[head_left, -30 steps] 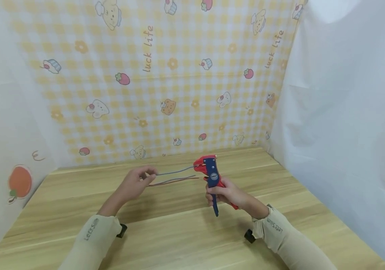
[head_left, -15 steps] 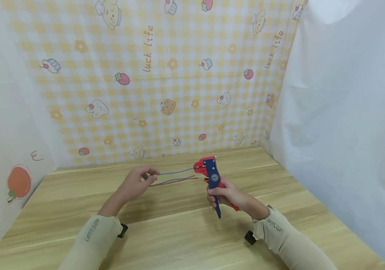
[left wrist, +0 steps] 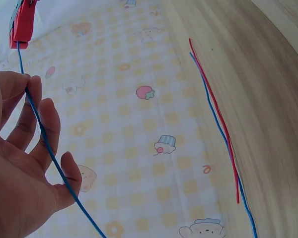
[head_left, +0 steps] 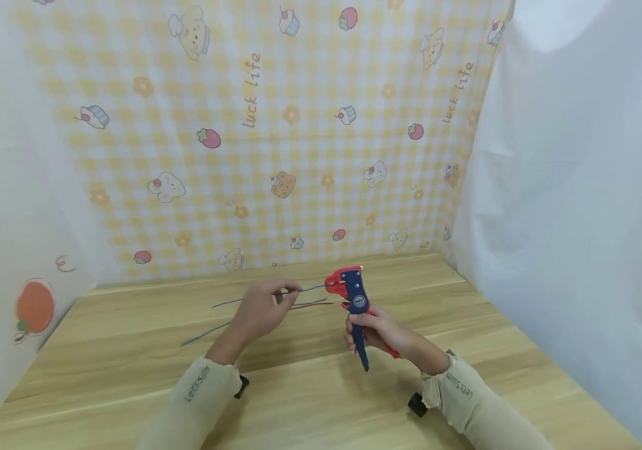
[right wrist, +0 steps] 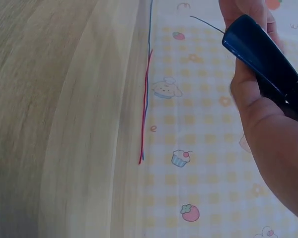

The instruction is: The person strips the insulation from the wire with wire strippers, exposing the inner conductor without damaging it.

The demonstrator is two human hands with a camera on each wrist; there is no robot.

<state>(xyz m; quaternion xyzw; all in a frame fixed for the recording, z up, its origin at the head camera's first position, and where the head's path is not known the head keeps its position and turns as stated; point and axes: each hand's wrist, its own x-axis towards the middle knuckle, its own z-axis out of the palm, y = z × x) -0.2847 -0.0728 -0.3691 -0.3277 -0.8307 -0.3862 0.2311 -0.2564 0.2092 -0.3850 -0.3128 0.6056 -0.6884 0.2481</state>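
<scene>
In the head view my left hand (head_left: 257, 311) pinches a thin blue wire (left wrist: 59, 171) between thumb and index finger, close to the wire stripper (head_left: 354, 290). The stripper has a red head and dark blue body, and the wire's far end runs into its head. My right hand (head_left: 384, 332) grips the stripper by its handles, holding it upright above the table. The left wrist view shows the wire's tail crossing the palm. Below lie a second blue wire (left wrist: 247, 208) and a shorter red wire (left wrist: 219, 109), side by side and partly crossing.
The wooden table (head_left: 321, 400) reaches back to a yellow checked cloth (head_left: 309, 150) with cartoon prints. A plain white sheet (head_left: 568, 206) hangs on the right, and a printed white cloth (head_left: 11, 187) on the left.
My left hand has slid right, closer to the stripper, and a tail of blue wire now shows left of it. The right hand and stripper stay nearly in place. The head view has shifted slightly.
</scene>
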